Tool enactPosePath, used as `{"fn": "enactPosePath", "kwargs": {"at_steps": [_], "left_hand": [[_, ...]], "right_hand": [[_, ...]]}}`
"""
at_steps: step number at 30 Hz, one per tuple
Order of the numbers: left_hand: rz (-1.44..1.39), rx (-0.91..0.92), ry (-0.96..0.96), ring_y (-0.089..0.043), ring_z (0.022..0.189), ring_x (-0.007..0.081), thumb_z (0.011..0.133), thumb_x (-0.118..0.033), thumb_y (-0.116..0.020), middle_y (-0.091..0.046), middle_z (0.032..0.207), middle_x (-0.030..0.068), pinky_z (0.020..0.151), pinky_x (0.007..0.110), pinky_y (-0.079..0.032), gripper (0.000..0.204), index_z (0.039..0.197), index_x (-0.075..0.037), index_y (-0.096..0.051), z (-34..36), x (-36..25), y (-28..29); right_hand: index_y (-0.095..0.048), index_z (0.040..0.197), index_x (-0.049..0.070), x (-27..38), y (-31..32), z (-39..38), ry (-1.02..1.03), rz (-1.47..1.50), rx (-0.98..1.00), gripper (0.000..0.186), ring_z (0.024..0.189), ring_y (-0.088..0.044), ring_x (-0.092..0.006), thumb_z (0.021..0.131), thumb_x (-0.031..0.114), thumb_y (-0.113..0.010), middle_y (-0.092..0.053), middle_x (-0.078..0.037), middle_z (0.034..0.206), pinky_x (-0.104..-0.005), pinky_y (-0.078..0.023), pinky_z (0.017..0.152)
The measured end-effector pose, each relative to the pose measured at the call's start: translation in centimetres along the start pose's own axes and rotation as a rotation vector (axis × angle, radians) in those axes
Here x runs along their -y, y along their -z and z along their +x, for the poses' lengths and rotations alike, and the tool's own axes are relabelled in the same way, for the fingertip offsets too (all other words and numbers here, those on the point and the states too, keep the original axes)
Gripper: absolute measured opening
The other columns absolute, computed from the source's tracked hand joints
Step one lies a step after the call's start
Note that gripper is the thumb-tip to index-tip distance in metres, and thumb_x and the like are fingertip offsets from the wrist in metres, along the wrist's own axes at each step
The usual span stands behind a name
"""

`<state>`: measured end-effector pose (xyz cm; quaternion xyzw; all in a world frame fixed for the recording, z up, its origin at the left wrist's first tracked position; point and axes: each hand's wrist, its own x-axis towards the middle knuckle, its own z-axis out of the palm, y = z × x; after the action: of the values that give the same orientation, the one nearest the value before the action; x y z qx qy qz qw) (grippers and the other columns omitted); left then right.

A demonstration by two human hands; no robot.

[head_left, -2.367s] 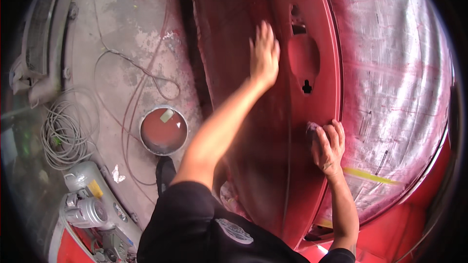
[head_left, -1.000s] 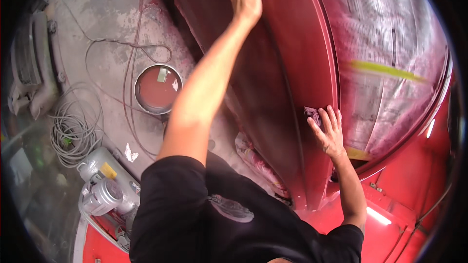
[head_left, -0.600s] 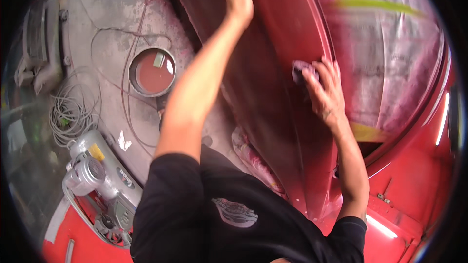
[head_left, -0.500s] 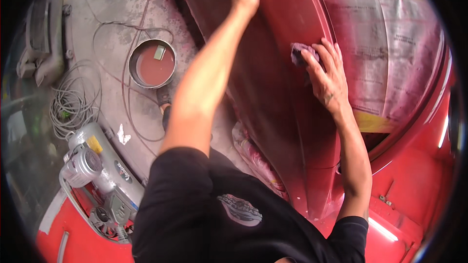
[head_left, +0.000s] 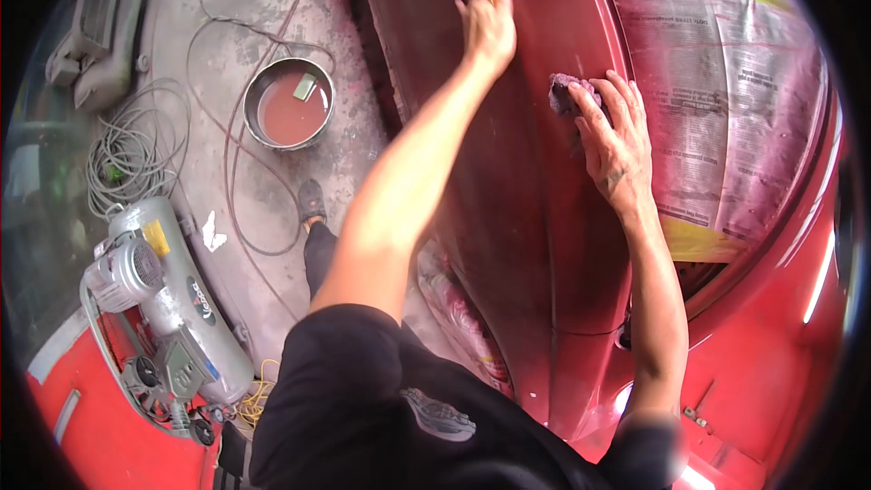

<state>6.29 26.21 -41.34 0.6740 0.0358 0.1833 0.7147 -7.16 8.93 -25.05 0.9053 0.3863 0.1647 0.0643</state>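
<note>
A dark red car body panel (head_left: 508,209) runs up through the middle of the head view. My left hand (head_left: 490,23) lies on it toward the far end, palm down with the fingers stretched out and nothing in them. Near the panel's raised right edge, my right hand (head_left: 614,141) has its fingers bent over a crumpled purple-grey cloth (head_left: 564,93), pressed against the surface. Only the part of the cloth beyond the thumb and fingertips shows; the rest is under the hand. Printed masking paper (head_left: 726,109), dusted with red, covers the area right of that edge.
On the floor at left stands a round bucket (head_left: 288,130) of reddish water with a pale green block inside. A grey hose (head_left: 127,141) lies coiled behind a silver air compressor (head_left: 181,308). A dark bumper-like part (head_left: 113,32) sits far left. Red plastic-like wrapping (head_left: 463,327) lies along the panel's lower edge.
The view has shifted slightly. My left hand has come down and right along the panel, now fully in sight. My right hand stays near the edge with the cloth.
</note>
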Motion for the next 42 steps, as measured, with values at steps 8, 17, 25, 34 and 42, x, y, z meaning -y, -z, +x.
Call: {"fn": "enactPosePath", "kwargs": {"at_steps": [8, 17, 25, 34, 42], "left_hand": [[-0.236, 0.066, 0.093, -0.006, 0.167, 0.0402, 0.118, -0.039, -0.03, -0.013, 0.18, 0.0217, 0.128, 0.067, 0.007, 0.07, 0.173, -0.001, -0.008, -19.4, -3.0, -3.6], [-0.066, 0.157, 0.01, 0.002, 0.167, 0.0404, 0.116, -0.032, -0.034, -0.006, 0.181, 0.0221, 0.129, 0.064, 0.01, 0.069, 0.173, -0.001, -0.009, -23.1, -2.9, -3.2], [-0.02, 0.004, -0.06, -0.007, 0.167, 0.0353, 0.118, -0.045, -0.03, -0.012, 0.18, 0.0208, 0.132, 0.06, -0.003, 0.071, 0.172, -0.002, -0.014, -5.8, -1.3, -0.2], [-0.01, 0.279, -0.008, -0.005, 0.165, 0.05, 0.109, -0.023, -0.053, -0.012, 0.178, 0.0284, 0.129, 0.068, -0.006, 0.074, 0.171, 0.001, -0.022, -38.2, -2.5, -4.7], [0.092, 0.053, -0.037, -0.011, 0.166, 0.0444, 0.117, -0.039, -0.04, -0.013, 0.178, 0.0259, 0.131, 0.066, -0.009, 0.068, 0.169, 0.002, -0.024, -12.5, 0.2, -0.4]], "right_hand": [[-0.069, 0.14, 0.016, -0.1, 0.2, -0.8, -0.033, -0.002, 0.012, 0.049, 0.135, -0.059, -0.0394, 0.092, 0.005, -0.073, -0.065, -0.016, 0.135, -0.0577, -0.045, 0.118], [-0.067, 0.142, 0.015, 0.0, 0.1, -0.4, -0.014, -0.009, 0.015, 0.054, 0.137, -0.057, -0.039, 0.09, 0.006, -0.076, -0.065, -0.015, 0.136, -0.0565, -0.044, 0.119], [-0.066, 0.144, 0.019, -0.6, -0.7, 0.9, 0.091, 0.029, -0.087, 0.054, 0.131, -0.06, -0.037, 0.092, 0.007, -0.074, -0.065, -0.013, 0.13, -0.0518, -0.048, 0.115], [-0.066, 0.145, 0.021, -0.6, -0.9, -1.0, 0.031, -0.042, -0.035, 0.051, 0.131, -0.06, -0.0341, 0.095, 0.01, -0.074, -0.065, -0.012, 0.131, -0.0503, -0.047, 0.115], [-0.064, 0.146, 0.021, -0.9, -0.9, -0.3, 0.102, -0.06, -0.08, 0.049, 0.129, -0.06, -0.0329, 0.098, 0.013, -0.07, -0.065, -0.011, 0.128, -0.0487, -0.046, 0.114]]}}
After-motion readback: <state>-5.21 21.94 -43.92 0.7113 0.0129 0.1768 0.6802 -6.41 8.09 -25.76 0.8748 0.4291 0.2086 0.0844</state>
